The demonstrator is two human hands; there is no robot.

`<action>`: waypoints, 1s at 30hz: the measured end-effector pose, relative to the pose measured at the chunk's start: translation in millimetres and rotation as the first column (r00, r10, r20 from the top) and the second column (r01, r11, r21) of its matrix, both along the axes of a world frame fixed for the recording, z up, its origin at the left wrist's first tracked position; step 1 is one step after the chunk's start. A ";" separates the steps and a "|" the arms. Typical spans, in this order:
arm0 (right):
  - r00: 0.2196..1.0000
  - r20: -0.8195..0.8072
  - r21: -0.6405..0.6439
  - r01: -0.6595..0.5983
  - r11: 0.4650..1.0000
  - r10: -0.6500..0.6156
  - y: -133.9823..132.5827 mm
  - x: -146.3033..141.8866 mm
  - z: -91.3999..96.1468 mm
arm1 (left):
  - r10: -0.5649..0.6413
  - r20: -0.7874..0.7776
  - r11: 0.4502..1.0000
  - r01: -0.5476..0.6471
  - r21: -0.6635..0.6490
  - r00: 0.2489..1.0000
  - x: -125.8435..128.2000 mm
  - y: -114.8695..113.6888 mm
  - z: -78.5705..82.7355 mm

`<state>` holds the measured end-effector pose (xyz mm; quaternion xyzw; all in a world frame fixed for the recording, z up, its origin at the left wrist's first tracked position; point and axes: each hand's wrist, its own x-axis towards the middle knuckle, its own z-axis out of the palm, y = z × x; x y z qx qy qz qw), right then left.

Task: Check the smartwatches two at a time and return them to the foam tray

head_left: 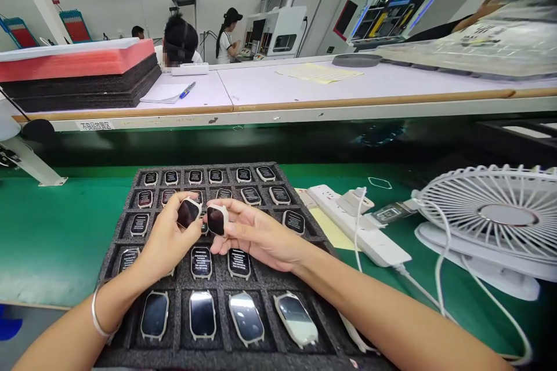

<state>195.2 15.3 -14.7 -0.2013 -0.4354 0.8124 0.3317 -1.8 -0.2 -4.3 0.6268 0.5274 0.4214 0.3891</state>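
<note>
Two smartwatch bodies without straps are held up side by side over a dark foam tray [176,316]. My left hand [167,237] is closed on one smartwatch [188,213], its screen dark and tilted. My right hand [261,235] grips the other smartwatch [216,219] between thumb and fingers, its screen dark too. Below them, more watches lie in the tray's pockets. Several show white text on the screen, like the watch [201,262] under my hands. In the nearest row the screens are blank, such as the watch [202,314]. My hands hide some of the middle pockets.
Right of the tray lie a white power strip [361,223] with cables and a white fan [505,214]. A shelf [270,78] runs across the back, bearing stacked foam [78,72], a pen [187,90] and papers. Beyond it, people sit and stand near machines.
</note>
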 end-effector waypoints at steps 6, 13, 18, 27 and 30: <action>1.000 -0.006 -0.020 -0.015 1.000 0.015 -1.6 0.2 -0.4 | 0.052 -0.030 0.999 -0.052 -0.014 0.998 0.8 -4.7 4.5; 1.000 -0.021 0.003 -0.022 1.000 0.022 -1.7 -1.2 -4.0 | 0.013 0.003 1.000 -0.013 -0.015 1.000 3.7 -8.5 5.8; 1.000 -0.004 0.044 -0.031 0.999 0.031 -1.9 -0.2 -4.1 | 0.002 -0.031 1.000 -0.002 -0.005 1.000 3.8 -10.0 6.4; 0.999 -0.021 0.073 -0.033 0.997 0.034 -3.5 0.1 -3.5 | 0.022 0.004 1.000 -0.022 -0.001 1.000 3.0 -9.8 4.0; 0.999 -0.037 0.089 -0.018 0.996 0.021 -3.8 0.0 -3.3 | 0.011 0.009 1.000 -0.011 0.002 1.000 3.1 -10.3 4.5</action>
